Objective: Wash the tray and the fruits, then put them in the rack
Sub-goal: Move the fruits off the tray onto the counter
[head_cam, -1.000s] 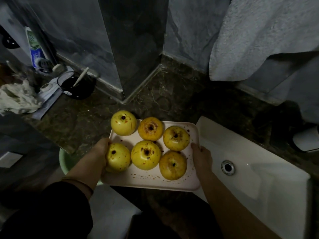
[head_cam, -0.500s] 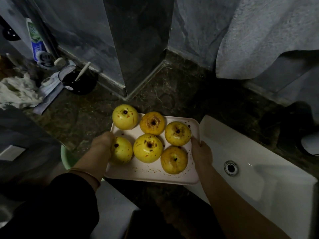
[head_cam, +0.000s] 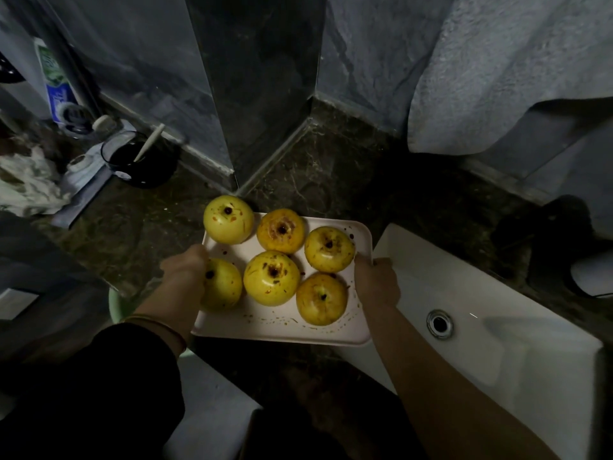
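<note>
A pale pink tray (head_cam: 265, 328) smeared with reddish specks is held in the air over the dark counter. Several dirty yellow fruits (head_cam: 272, 277) stand on it in two rows. My left hand (head_cam: 184, 270) grips the tray's left edge, beside the near-left fruit (head_cam: 224, 288). The right edge is gripped by my right hand (head_cam: 376, 282), close to the rim of the white sink (head_cam: 497, 346). The fingers under the tray are hidden.
The sink drain (head_cam: 439, 323) lies right of the tray. A grey towel (head_cam: 497, 71) hangs at the upper right. A dark cup (head_cam: 139, 161) with a stick, a tube (head_cam: 53, 84) and a crumpled cloth (head_cam: 26, 184) sit at the left. A green basin (head_cam: 116, 307) shows below my left arm.
Both hands have carried the tray with the fruits a little up and away from me, toward the wall corner. The grip on both edges is unchanged.
</note>
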Motion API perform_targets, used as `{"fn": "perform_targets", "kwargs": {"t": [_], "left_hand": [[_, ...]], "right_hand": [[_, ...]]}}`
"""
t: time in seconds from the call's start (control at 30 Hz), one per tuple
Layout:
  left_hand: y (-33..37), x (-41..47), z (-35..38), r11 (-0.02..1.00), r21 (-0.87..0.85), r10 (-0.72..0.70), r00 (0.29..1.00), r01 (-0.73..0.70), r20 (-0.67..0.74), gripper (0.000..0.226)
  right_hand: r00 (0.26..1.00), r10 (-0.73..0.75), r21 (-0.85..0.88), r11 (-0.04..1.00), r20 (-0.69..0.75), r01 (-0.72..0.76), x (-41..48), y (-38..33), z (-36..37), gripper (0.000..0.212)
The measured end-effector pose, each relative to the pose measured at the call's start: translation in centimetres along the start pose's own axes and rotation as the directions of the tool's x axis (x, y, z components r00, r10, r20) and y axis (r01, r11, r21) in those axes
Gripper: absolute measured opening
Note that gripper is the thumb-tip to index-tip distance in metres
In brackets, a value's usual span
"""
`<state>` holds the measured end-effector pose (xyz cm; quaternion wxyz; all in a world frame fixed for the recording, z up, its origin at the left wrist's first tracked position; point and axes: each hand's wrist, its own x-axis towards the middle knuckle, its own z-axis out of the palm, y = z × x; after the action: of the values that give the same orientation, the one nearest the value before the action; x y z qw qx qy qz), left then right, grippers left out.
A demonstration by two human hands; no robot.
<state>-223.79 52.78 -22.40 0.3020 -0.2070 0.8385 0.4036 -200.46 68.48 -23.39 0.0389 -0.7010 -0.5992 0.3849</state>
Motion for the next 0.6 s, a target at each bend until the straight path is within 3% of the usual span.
{"fn": "perform_targets", "kwargs": {"t": [0.17, 0.3, 0.43, 0.5, 0.6], "left_hand": [[0.3, -1.5, 0.3, 0.998, 0.010, 0.063, 0.992, -0.062, -0.106, 0.062], [0.4, -4.7, -0.3, 0.926, 0.252, 0.340, 0.913, -0.283, -0.226, 0.048], [0.3, -7.4, -0.3, 0.720, 0.501, 0.620, 0.769, -0.481, -0.152, 0.034], [-0.2, -8.2, 0.1, 0.568, 0.552, 0.760, 0.646, -0.611, -0.068, 0.037], [-1.0, -9.5, 0.9, 0.378, 0.567, 0.859, 0.505, -0.732, 0.079, 0.041]], "right_hand": [[1.000, -0.006, -0.031, 1.000, -0.007, 0.005, -0.2, 0.2, -0.2, 0.045], [0.994, -0.073, -0.089, 0.993, 0.086, 0.081, -0.6, 0.1, -1.4, 0.040], [0.987, -0.160, -0.085, 0.984, -0.002, 0.159, -1.2, -0.9, -2.3, 0.043], [0.959, -0.275, -0.072, 0.960, -0.067, 0.271, -1.5, -1.8, -2.6, 0.043], [0.908, -0.415, -0.047, 0.909, -0.055, 0.413, -2.4, -3.4, -2.7, 0.045]]}}
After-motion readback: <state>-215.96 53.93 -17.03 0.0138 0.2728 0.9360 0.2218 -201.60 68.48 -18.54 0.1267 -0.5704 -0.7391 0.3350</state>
